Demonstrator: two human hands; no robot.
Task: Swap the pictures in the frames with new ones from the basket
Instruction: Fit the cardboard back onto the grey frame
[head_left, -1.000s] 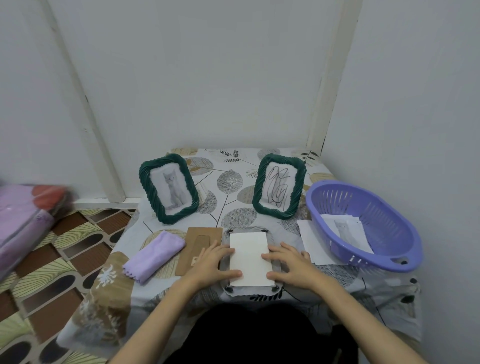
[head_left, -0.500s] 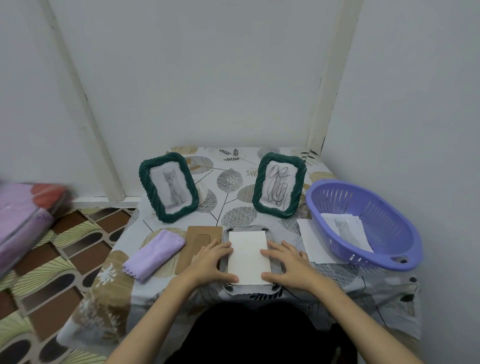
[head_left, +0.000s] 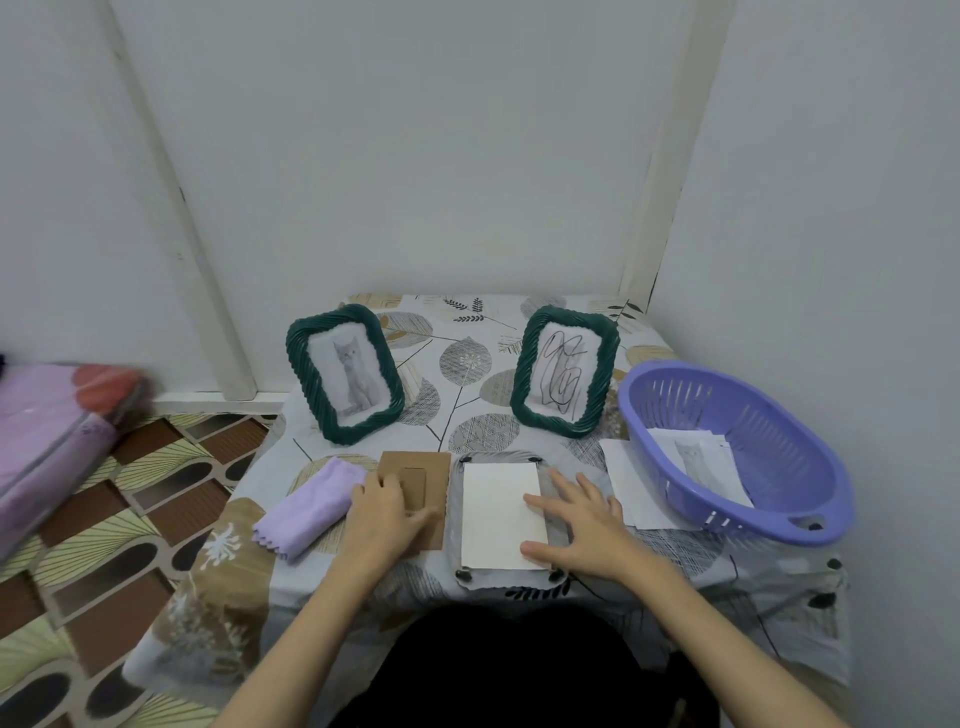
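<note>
A frame (head_left: 506, 576) lies face down in front of me with a white sheet (head_left: 496, 514) resting blank side up in its opening. My right hand (head_left: 576, 522) presses flat on the sheet's right edge, fingers spread. My left hand (head_left: 387, 512) rests on the brown cardboard backing board (head_left: 431, 475) to the left of that frame, fingers curled over its edge. Two green frames stand behind: the left one (head_left: 345, 374) shows a grey cat, the right one (head_left: 563, 370) a scribbled picture. The purple basket (head_left: 737, 452) at right holds a cat picture (head_left: 698, 460).
A folded lilac cloth (head_left: 311, 499) lies left of the backing board. A loose white sheet (head_left: 631, 486) sits beside the basket. The leaf-patterned table (head_left: 467, 364) stands in a wall corner. A pink bundle (head_left: 52, 436) lies on the floor at left.
My left hand has left the white sheet and moved left onto the brown backing board. My right hand stays on the sheet's right edge.
</note>
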